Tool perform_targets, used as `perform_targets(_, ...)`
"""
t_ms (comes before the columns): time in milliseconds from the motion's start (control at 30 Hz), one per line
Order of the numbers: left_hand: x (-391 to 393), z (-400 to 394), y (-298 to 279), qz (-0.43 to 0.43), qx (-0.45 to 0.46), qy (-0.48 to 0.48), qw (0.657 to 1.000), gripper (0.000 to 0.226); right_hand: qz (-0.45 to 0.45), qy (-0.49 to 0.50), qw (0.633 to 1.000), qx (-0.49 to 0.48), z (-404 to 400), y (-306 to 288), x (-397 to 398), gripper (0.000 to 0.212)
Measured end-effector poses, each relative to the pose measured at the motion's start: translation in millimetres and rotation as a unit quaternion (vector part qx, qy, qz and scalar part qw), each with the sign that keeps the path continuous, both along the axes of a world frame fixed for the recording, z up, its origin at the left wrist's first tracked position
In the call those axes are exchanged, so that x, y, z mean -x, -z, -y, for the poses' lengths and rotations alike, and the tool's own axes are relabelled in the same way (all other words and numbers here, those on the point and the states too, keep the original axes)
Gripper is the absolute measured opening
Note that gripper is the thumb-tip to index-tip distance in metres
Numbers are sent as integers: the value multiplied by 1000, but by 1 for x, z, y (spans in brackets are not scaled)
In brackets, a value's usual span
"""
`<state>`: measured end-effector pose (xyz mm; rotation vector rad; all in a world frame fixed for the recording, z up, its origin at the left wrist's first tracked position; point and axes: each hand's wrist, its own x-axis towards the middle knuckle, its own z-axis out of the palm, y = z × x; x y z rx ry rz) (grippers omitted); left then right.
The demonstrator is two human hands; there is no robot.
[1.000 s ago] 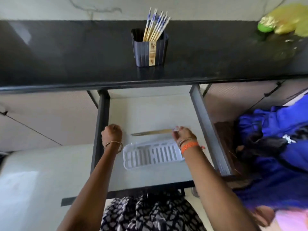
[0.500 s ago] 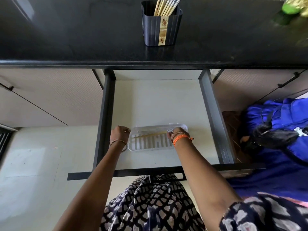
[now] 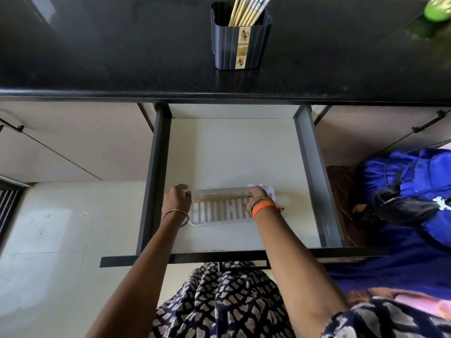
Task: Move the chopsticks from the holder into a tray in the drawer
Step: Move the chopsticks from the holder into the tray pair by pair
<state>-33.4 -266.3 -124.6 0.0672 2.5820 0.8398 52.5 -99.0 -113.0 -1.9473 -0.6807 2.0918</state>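
— Where are the chopsticks?
— A bundle (image 3: pixel 246 11) stands in the dark holder (image 3: pixel 240 41) near the worktop's (image 3: pixel 97 57) front edge. One pair (image 3: pixel 219 197) lies in the white tray (image 3: pixel 219 211) near the open drawer's (image 3: pixel 156 167) front.

— And the hands?
— Left hand (image 3: pixel 176 200) curls at the tray's left end; right hand (image 3: pixel 258 198) pinches the pair's right end.

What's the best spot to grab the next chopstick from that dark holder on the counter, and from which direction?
Take a chopstick by its upper shaft, the part that sticks out above the rim of the holder, coming down from above. The sticks stand nearly upright and fan toward the right, so the rightmost, outer one is probably easiest to pinch and lift straight out along its own tilt.
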Motion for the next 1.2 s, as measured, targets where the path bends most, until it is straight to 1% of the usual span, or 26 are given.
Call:
perform_targets(33, 2, -4, -7, -20, -21, 5, 1000, 33, -22, -3, 999, 49, 0, -7, 0, 19)
perform_targets(67, 5, -10, -14, -43, -47, 12, 998, 36, -12, -33, 998, 50, -1, -6, 3, 18)
perform_targets(100, 10, -18, -24, -69, -74, 21, 995, 38, -31, -89, 995, 40, -5, -16, 11, 21)
perform_targets(133, 18, -29, -35, -98, -97, 34, 990, 39, -76, -132, 987, 42, -10, -29, 19, 22)
perform_targets(167, 26, -41, -48, -127, -117, 49, 984, 39, -112, -163, 980, 24, -20, -45, 29, 23)
perform_targets(233, 51, -73, -83, -175, -161, 79, 968, 38, -193, -197, 960, -55, -52, -92, 58, 22)
perform_targets(267, 67, -92, -102, -196, -180, 95, 959, 38, -221, -193, 948, -123, -72, -116, 76, 21)
perform_targets(300, 82, -110, -123, -221, -195, 110, 949, 38, -224, -187, 933, -212, -93, -140, 93, 20)
perform_targets(333, 96, -126, -141, -244, -207, 122, 940, 39, -210, -178, 914, -297, -112, -160, 110, 22)
perform_targets(367, 111, -142, -158, -267, -217, 128, 930, 40, -193, -172, 897, -359, -133, -177, 128, 25)
perform_targets(433, 138, -166, -180, -310, -225, 131, 914, 43, -153, -164, 877, -425, -175, -197, 165, 29)
perform_targets(467, 149, -174, -186, -332, -222, 135, 907, 43, -129, -166, 868, -449, -195, -202, 185, 27)
perform_targets(500, 158, -179, -188, -350, -217, 142, 900, 44, -103, -172, 864, -461, -211, -204, 203, 24)
perform_targets(567, 179, -192, -185, -372, -195, 161, 893, 47, -71, -190, 861, -466, -238, -204, 239, 31)
perform_targets(633, 198, -203, -179, -382, -163, 169, 894, 48, -79, -231, 874, -421, -247, -203, 264, 41)
perform_targets(700, 212, -209, -174, -389, -138, 176, 894, 47, -87, -259, 875, -400, -249, -200, 277, 52)
perform_targets(867, 226, -214, -160, -389, -87, 212, 892, 41, -113, -224, 864, -436, -259, -179, 295, 32)
perform_targets(967, 227, -214, -157, -386, -81, 219, 893, 38, -116, -248, 854, -441, -264, -178, 299, 31)
perform_targets(1033, 225, -215, -159, -384, -85, 216, 894, 38, -112, -265, 846, -449, -264, -179, 300, 25)
perform_targets(1200, 226, -215, -161, -378, -88, 209, 898, 36, -116, -261, 842, -458, -268, -185, 304, 36)
